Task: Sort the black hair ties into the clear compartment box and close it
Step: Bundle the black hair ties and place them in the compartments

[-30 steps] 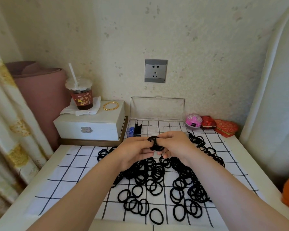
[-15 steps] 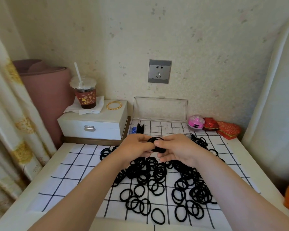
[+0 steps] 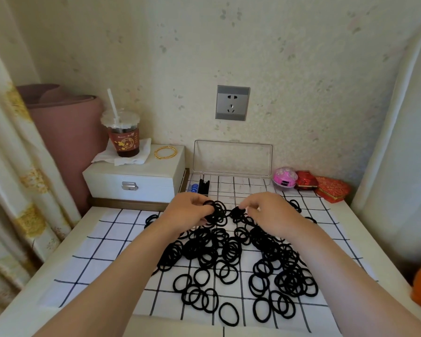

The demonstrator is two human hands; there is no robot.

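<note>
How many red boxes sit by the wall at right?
2: a small red box beside the pink ball, and a heart-shaped red box right of it. Nothing visibly hides more.

Head view looks forward and down, near the table (image 3: pixel 102 229).

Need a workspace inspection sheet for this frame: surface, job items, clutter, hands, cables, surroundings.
Surface: white table with a grid-pattern cloth.
Job's things: black hair ties piled loose on the cloth; clear compartment box at the back, lid open and upright, mostly unfilled.
Clutter: white jewelry box with iced drink and gold bangle on top; pink case, red boxes.
Hands: left hand holds a bunch of ties; right hand pinches ties.
Cables: nothing seen.
Surroundings: wall socket, curtain.
</note>
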